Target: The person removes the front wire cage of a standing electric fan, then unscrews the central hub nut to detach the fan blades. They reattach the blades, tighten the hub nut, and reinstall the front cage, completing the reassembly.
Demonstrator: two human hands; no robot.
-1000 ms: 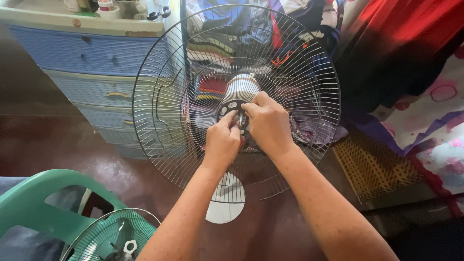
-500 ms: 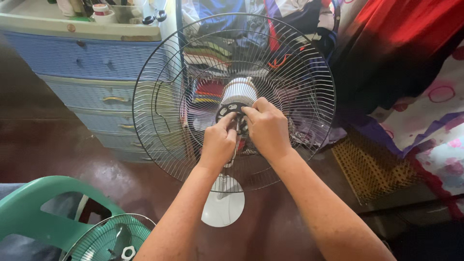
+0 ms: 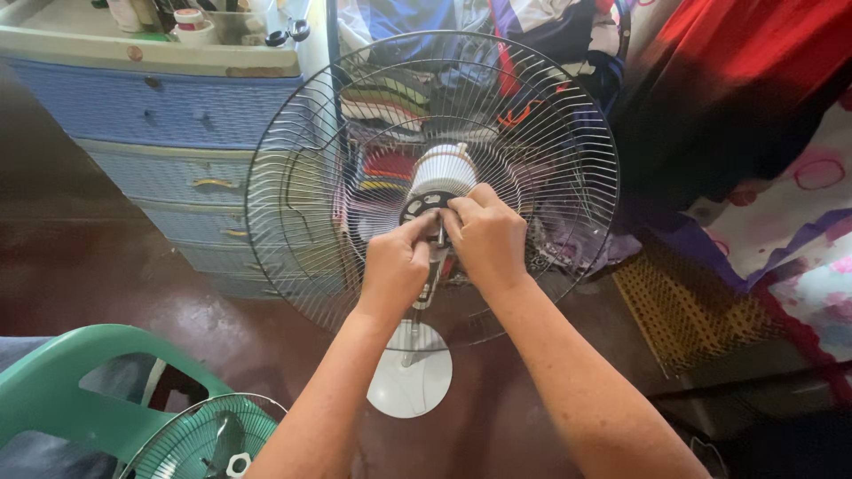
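At the middle of the round wire fan guard (image 3: 293, 195), both hands meet on the black hub (image 3: 424, 206) in front of the white motor (image 3: 441, 168). The left hand (image 3: 393, 269) has its fingers curled tight and its fingertips pinch the hub from the lower left. The right hand (image 3: 486, 235) is curled the same way and grips the hub from the right, thumb on top. I cannot tell what small part sits under the fingers. Next to the pictures from 1 second ago, the hands have stayed on the same spot and only turned a little, so the work at the hub looks like it is not done yet. The guard stands up on a pole with a round white base (image 3: 410, 383) on the dark red floor (image 3: 106, 275). Behind the fan, near the top left corner of the floor, is a blue drawer chest (image 3: 151, 115) with bottles on top. Folded clothes (image 3: 390, 89) sit behind the wires. A green plastic chair (image 3: 71, 381) is at the bottom left, with a green fan guard (image 3: 200, 439) just beside it. A red cloth (image 3: 745, 80) hangs at the right.
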